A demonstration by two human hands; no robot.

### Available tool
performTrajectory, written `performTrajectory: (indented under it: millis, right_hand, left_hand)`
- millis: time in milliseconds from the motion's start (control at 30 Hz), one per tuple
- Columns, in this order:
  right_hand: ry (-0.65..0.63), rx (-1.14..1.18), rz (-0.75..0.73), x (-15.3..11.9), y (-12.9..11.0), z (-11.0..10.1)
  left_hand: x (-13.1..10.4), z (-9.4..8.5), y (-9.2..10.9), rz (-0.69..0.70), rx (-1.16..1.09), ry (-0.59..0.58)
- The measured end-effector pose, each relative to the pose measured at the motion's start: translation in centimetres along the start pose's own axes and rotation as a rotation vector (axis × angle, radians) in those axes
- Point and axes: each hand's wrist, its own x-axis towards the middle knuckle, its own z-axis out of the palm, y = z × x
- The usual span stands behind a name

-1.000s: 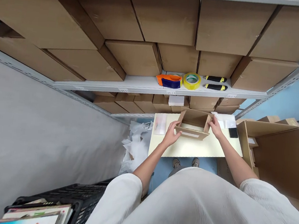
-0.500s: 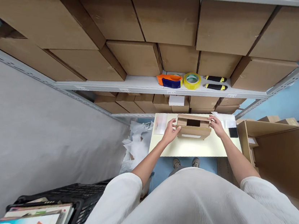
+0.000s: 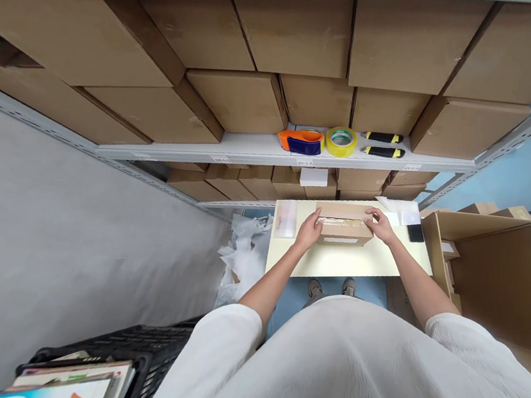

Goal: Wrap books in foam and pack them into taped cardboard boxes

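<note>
A small brown cardboard box [image 3: 345, 231] rests on the pale yellow table [image 3: 296, 266], with a white label on its near side. Its top flaps are folded down, and shiny clear tape runs along the seam. My left hand [image 3: 310, 230] grips the left end, thumb toward the top. At the right end, my right hand [image 3: 379, 226] holds the flap edge with its fingertips. What is inside the box is hidden. Beyond the right hand lie clear plastic sheets [image 3: 402, 210] and a small black item [image 3: 415, 233].
Shelves above hold many cartons [image 3: 291, 28], an orange-and-blue tape dispenser [image 3: 301, 141], a tape roll [image 3: 341, 142] and two yellow-and-black cutters [image 3: 383, 152]. A large open carton [image 3: 493, 272] stands right. White plastic wrap [image 3: 244, 254] and a black crate [image 3: 153, 359] are left.
The box's raised flaps have come down, covering the dark opening that showed before. Both hands have stayed at the box's ends, the left shifting slightly inward.
</note>
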Motion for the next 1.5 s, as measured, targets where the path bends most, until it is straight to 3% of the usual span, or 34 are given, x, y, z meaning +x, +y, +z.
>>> performTrajectory:
  millis: [533,933,1267,1500]
  right_hand:
    - [0.030,0.020,0.018,2.7,0.7,0.4]
    - [-0.028,-0.091,0.029,0.8,-0.5,-0.1]
    - [-0.012,-0.146,-0.003,1.8,-0.9,-1.5]
    - [-0.054,-0.154,0.023,0.9,-1.0,-1.5]
  left_hand:
    - [3.1,0.2,-1.2,0.058,-0.076,0.009]
    - [-0.4,0.5,-3.0,0.055,-0.088,0.024]
    - [0.4,2.8,-1.6,0.035,-0.076,0.049]
    - [-0.9,1.6,-2.2,0.040,-0.043,0.006]
